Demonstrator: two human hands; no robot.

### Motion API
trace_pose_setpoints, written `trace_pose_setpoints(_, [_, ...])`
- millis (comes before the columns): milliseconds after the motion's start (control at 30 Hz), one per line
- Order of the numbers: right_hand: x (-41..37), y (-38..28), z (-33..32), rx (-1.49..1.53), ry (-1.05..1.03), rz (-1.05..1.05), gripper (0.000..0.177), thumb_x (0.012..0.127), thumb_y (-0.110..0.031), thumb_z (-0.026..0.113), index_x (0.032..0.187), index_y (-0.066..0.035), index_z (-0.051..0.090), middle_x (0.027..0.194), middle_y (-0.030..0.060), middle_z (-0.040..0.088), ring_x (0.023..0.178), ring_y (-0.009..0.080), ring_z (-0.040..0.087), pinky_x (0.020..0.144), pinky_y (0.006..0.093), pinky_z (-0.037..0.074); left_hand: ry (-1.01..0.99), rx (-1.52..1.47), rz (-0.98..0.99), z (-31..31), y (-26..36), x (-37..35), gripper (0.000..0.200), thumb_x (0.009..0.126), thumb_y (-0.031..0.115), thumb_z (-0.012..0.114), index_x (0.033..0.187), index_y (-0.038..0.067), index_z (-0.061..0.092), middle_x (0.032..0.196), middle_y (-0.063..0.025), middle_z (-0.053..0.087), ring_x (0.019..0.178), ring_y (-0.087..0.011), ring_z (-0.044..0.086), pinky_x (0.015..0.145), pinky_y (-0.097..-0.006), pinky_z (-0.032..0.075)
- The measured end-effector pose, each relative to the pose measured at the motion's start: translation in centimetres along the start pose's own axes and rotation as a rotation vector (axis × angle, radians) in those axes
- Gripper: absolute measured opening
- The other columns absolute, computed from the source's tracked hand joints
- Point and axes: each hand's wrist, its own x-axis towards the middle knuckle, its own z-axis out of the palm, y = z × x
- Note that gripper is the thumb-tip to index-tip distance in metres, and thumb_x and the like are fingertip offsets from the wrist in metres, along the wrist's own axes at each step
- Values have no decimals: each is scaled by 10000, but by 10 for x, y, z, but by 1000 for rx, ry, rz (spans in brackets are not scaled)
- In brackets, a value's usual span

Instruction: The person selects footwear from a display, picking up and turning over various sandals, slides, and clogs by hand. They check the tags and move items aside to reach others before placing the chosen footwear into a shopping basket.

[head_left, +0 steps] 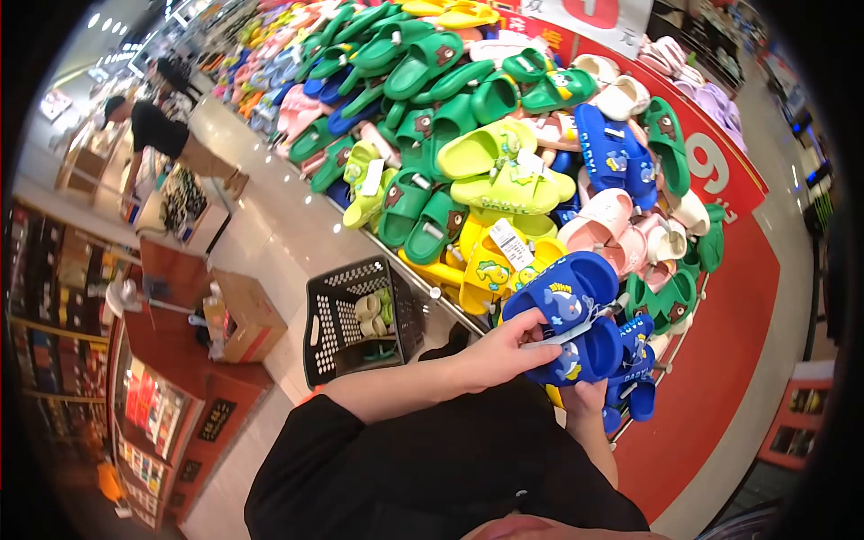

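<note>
A pair of blue children's slippers (589,281) with whale decorations is held up in front of the display pile. My left hand (508,351) is closed, thumb and fingers pinching a pale tag (569,333) that lies across the pair. From below, my right hand (587,398) grips the slippers at their lower end; part of its fingers is hidden. Just behind are yellow slippers (490,265) with a white label (511,245). More blue slippers (637,360) hang beside the pair on the right.
A black shopping basket (346,355) with slippers inside stands left of the display. Green slippers (421,65) and lime slippers (513,189) are heaped on the pile. Red price signs (711,171) edge the display. A person (162,135) stands at the far left, near a cardboard box (243,315).
</note>
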Motion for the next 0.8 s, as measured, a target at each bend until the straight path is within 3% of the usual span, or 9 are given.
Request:
trace_pose_setpoints(167, [2, 2, 10, -477, -216, 48, 1017, 713, -176, 719, 1502, 4, 102, 1456, 183, 337, 1358, 282, 364, 1128, 417, 277, 86, -305, -71, 2, -10, -45, 525, 946, 133, 595, 1420, 101, 372, 1256, -4, 501, 1106, -91, 466, 981, -303, 393])
trace_pose_setpoints(233, [0, 16, 9, -508, -374, 80, 1013, 726, -107, 713, 1503, 3, 73, 1477, 182, 295, 1373, 276, 340, 1131, 420, 269, 168, -417, -257, -4, -7, -68, 549, 955, 161, 584, 1440, 154, 328, 1338, -14, 486, 1215, -144, 485, 1029, -350, 390])
trace_pose_setpoints(300, [1, 32, 22, -456, -488, 176, 1015, 739, -60, 717, 1504, 2, 52, 1496, 178, 255, 1385, 273, 317, 1133, 426, 266, 255, -666, -151, -8, -13, -86, 537, 953, 146, 579, 1429, 154, 331, 1359, -34, 488, 1238, -190, 509, 1029, -391, 419])
trace_pose_setpoints(367, [13, 40, 42, -698, -651, 229, 1025, 765, -129, 761, 1505, -3, 64, 1498, 191, 267, 1382, 284, 332, 1119, 403, 296, 408, -780, 25, -15, -24, -95, 503, 943, 87, 570, 1397, 143, 362, 1350, -68, 508, 1222, -217, 535, 1020, -422, 448])
trace_pose_setpoints(433, [24, 52, 61, -790, -699, 467, 977, 776, -157, 763, 1495, 14, 124, 1470, 185, 321, 1385, 277, 319, 1134, 394, 258, 620, -810, 71, -32, -44, -108, 413, 930, 40, 588, 1302, 112, 423, 1274, -75, 554, 1188, -212, 556, 1004, -399, 469])
trace_pose_setpoints(500, [34, 61, 77, -922, -757, 568, 880, 807, -138, 735, 1490, -1, 198, 1383, 203, 462, 1260, 297, 497, 1063, 394, 382, 750, -760, 101, -58, -72, -120, 414, 910, 11, 607, 1278, 80, 431, 1226, -87, 569, 1154, -209, 568, 990, -387, 479])
trace_pose_setpoints(633, [28, 92, 68, -867, -736, 624, 674, 871, -79, 653, 1451, -18, 316, 1342, 182, 516, 1194, 250, 552, 1019, 369, 429, 981, -640, -42, -135, -126, -142, 478, 882, 27, 647, 1297, 36, 410, 1183, -114, 575, 1083, -220, 595, 929, -374, 505])
trace_pose_setpoints(700, [24, 102, 61, -881, -722, 706, 610, 886, -63, 631, 1430, -19, 358, 1324, 172, 536, 1174, 236, 566, 1008, 359, 439, 1125, -592, -113, -185, -151, -147, 397, 894, 2, 580, 1268, 32, 448, 1153, -111, 602, 1031, -234, 635, 882, -407, 542])
trace_pose_setpoints(800, [13, 122, 52, -850, -557, 810, 506, 882, -99, 653, 1345, -24, 464, 1221, 138, 603, 1090, 217, 596, 958, 340, 464, 1255, -564, -165, -275, -199, -153, 437, 871, 2, 597, 1277, 4, 433, 1136, -146, 596, 1011, -263, 634, 857, -411, 542])
